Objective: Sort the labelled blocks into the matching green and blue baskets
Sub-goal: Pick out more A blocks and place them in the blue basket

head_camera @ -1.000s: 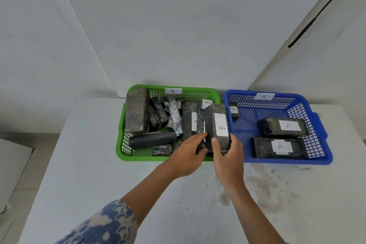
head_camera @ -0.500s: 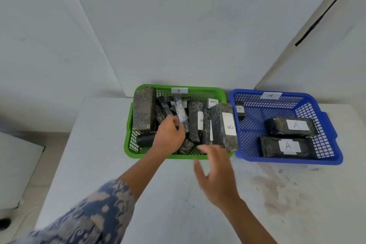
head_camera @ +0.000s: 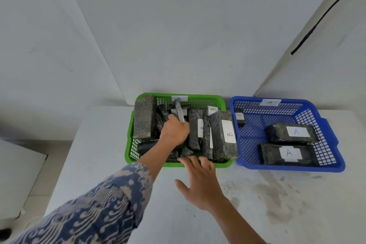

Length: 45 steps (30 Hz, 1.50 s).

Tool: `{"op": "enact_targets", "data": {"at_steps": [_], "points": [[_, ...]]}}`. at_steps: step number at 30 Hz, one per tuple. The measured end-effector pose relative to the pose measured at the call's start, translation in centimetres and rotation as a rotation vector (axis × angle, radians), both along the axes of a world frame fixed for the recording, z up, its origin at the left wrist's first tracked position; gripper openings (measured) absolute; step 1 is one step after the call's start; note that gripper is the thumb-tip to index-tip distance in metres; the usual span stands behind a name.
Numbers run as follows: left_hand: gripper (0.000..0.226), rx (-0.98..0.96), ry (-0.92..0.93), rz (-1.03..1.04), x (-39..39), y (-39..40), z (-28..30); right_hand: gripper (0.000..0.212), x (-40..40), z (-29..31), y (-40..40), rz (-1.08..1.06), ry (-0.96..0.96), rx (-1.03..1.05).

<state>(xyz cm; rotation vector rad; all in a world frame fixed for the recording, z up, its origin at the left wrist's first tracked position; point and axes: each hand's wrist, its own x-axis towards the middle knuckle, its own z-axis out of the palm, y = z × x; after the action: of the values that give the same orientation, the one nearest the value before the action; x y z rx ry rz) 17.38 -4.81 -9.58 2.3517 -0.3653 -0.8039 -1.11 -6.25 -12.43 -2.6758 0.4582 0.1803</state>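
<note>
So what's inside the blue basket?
The blue basket holds two long dark blocks labelled A and one small block by its left wall. Nothing covers them.

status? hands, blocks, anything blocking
Left hand grips a thin grey block in the green basket. Right hand open at its near rim. Blue basket holds three A blocks. Nothing blocking.

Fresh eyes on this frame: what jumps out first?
The green basket crammed with dark blocks, where the left hand grips a thin grey strip. Beside it on the right, the blue basket holds just three A-labelled blocks. The right hand is spread open at the green basket's near rim.
</note>
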Motion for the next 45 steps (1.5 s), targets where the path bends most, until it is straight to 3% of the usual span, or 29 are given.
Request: {"op": "enact_targets", "data": {"at_steps": [7, 19, 22, 27, 32, 38, 42, 45], "points": [[0.029, -0.398, 0.335, 0.115, -0.8, 4.5, 2.6, 0.065, 0.2, 0.2, -0.2, -0.019, 0.014, 0.078], [0.024, -0.632, 0.456, 0.186, -3.0, 7.3, 3.7, 0.057, 0.6, 1.0, -0.3, -0.082, 0.026, 0.203], [0.024, -0.596, 0.428, 0.193, -3.2, 7.2, 3.4, 0.053, 0.4, 1.2, -0.3, -0.093, -0.01, 0.243], [0.015, -0.384, 0.354, 0.212, -3.5, 5.9, 2.2, 0.037, -0.8, 1.3, 0.2, -0.243, -0.242, 0.388], [0.023, -0.31, 0.361, 0.247, -4.7, 2.9, -0.1, 0.032, -2.2, 1.1, 0.5, -0.361, -0.301, 0.365], [0.046, -0.115, 0.061, -0.015, -6.1, 0.9, -1.6, 0.03, -3.7, 0.8, -0.3, -0.417, -0.3, 0.33], [0.044, 0.102, -0.15, -0.226, -6.2, 0.5, -1.6, 0.029, -4.0, 0.3, -0.5, -0.427, -0.319, 0.323], [0.041, 0.137, -0.197, -0.293, -5.7, 1.0, -1.3, 0.029, -3.5, 0.3, -0.4, -0.41, -0.367, 0.316]]}}
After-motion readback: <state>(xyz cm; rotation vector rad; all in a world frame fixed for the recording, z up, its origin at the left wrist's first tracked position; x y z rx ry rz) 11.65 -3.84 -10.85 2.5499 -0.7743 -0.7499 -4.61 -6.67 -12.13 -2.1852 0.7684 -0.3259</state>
